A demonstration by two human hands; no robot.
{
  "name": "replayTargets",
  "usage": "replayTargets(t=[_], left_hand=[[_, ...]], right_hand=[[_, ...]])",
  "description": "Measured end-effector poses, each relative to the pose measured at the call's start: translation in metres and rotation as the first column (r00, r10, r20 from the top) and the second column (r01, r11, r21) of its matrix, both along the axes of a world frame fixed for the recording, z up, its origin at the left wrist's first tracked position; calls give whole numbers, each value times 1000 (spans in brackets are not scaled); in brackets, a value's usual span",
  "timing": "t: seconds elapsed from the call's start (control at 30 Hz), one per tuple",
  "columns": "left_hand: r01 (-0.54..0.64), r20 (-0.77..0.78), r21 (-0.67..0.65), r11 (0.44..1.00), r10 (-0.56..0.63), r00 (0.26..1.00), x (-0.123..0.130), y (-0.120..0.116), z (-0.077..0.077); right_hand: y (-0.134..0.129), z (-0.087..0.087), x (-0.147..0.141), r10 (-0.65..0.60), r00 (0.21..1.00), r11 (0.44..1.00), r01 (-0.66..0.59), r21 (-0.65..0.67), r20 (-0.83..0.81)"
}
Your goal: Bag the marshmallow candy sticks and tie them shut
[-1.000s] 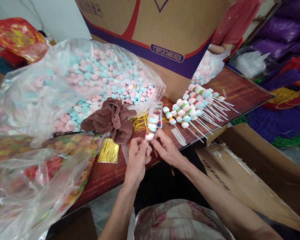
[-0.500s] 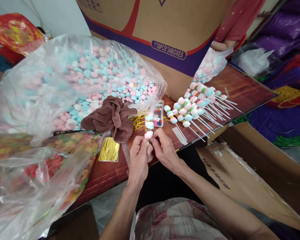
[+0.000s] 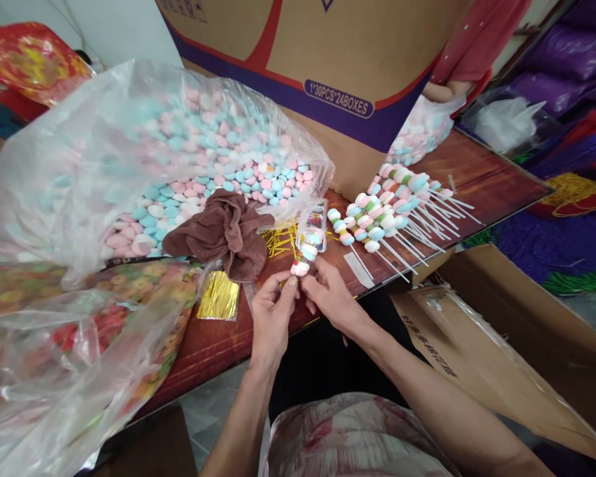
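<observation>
A marshmallow skewer [image 3: 308, 252] in a clear wrapper points away from me, its lower end pinched between the fingers of both hands. My left hand [image 3: 275, 298] is closed on the wrapper's bottom end. From the other side my right hand [image 3: 328, 288] grips the same end, thumb and fingers together. The stick is hidden by my fingers. Gold twist ties [image 3: 279, 242] lie loose just beyond, and a packet of gold ties [image 3: 218, 295] is left of my left hand. A brown cloth [image 3: 223, 235] lies crumpled beside them.
A big clear bag of marshmallows [image 3: 179, 146] fills the back left, with a bag of coloured candies [image 3: 79, 351] in front. Several finished skewers [image 3: 390, 205] lie right. Behind stands a large carton [image 3: 298, 46]; a person's arm [image 3: 444, 89] shows beyond. An open box [image 3: 496, 344] is lower right.
The wrapped skewer has tilted from upright to leaning right. Both hands have turned slightly and stay at its lower end.
</observation>
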State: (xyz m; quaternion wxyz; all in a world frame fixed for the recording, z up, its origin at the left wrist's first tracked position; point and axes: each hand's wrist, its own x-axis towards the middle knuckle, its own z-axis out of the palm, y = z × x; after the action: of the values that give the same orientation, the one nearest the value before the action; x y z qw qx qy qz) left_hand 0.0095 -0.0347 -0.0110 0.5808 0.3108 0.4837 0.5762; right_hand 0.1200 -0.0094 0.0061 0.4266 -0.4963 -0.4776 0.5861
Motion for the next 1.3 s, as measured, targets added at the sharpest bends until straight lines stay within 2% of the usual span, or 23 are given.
replayTargets(t=[0.07, 0.13, 0.2, 0.23, 0.27, 0.33, 0.4, 0.53, 0.63, 0.7, 0.77, 0.87, 0.93, 1.0, 1.1, 1.17, 1.23, 1.3], left_hand=[[21, 61, -34, 999, -19, 998, 0, 2, 1], [26, 124, -72, 997, -17, 992, 0, 4, 4], [35, 189, -121, 992, -12, 982, 0, 6, 8], [45, 224, -147, 988, -11, 974, 0, 7, 10], [59, 261, -171, 984, -13, 965, 0, 8, 12], [95, 339, -216, 972, -16, 941, -1, 9, 16], [131, 406, -256, 958, -16, 914, -1, 9, 20], [170, 482, -286, 943, -12, 876, 1, 7, 27], [177, 499, -278, 944, -16, 866, 6, 4, 29], [160, 496, -261, 952, -11, 869, 11, 2, 29], [142, 482, -247, 959, -5, 876, 16, 2, 27], [198, 485, -233, 952, -63, 872, 20, 4, 22], [250, 499, -180, 951, -130, 857, 19, 6, 22], [237, 435, -87, 968, -177, 883, 16, 7, 26], [174, 101, 57, 983, -179, 979, 12, 2, 34], [184, -91, 82, 979, -177, 980, 14, -2, 37], [197, -114, 33, 980, -192, 975, 18, -3, 37], [221, -55, -21, 975, -222, 974, 23, -2, 36]], right_hand=[[2, 0, 3, 46, 982, 980, -79, -180, -182], [1, -1, 6, 60, 969, 969, -115, -220, -241], [-3, -4, 9, 48, 989, 994, -61, -88, -141], [-6, -6, 11, 15, 999, 999, -14, 43, -42], [-9, -9, 12, -31, 997, 979, 17, 202, 68], [-13, -14, 16, -136, 957, 869, -9, 494, 258], [-13, -18, 20, -219, 898, 740, -102, 665, 382], [-8, -23, 28, -333, 801, 567, -252, 784, 498], [-4, -20, 31, -358, 769, 498, -322, 805, 529], [-4, -17, 30, -360, 761, 509, -325, 797, 540], [-5, -13, 27, -361, 770, 562, -271, 782, 526], [-9, -5, 23, -318, 842, 715, -90, 693, 436], [-12, 2, 23, -225, 922, 843, 23, 537, 314], [-14, 11, 25, -138, 974, 928, 63, 367, 182], [-15, 26, 32, -95, 994, 963, 76, 258, 61], [-15, 34, 35, -108, 994, 961, 95, 259, 34], [-17, 39, 38, -150, 986, 945, 124, 303, 65], [-21, 42, 42, -198, 972, 920, 139, 367, 127]])
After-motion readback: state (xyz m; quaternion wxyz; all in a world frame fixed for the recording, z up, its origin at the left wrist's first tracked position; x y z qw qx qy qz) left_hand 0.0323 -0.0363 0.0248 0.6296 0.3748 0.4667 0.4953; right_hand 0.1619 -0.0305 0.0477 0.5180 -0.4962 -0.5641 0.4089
